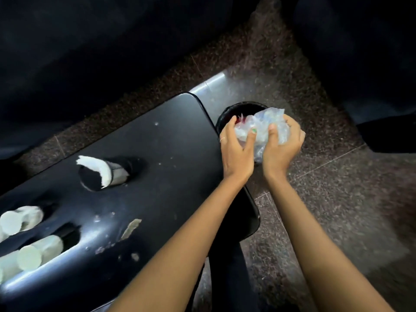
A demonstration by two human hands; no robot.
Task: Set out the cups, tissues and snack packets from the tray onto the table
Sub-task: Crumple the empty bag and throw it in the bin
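Between the fingers of both hands sits a crumpled bundle of clear plastic packets (267, 127), held over a round black container (225, 115) on the speckled floor (337, 188). On the left hand (237, 147) the fingers (252, 137) curl around the bundle's near-left side, and on the right hand (284, 145) the fingers curl around its right side. Left of the fingers lies the black table (157, 154), with crumbs and scraps on it. Far left of the fingers stand pale paper cups (33, 251) and a dark holder with white tissues (99, 170).
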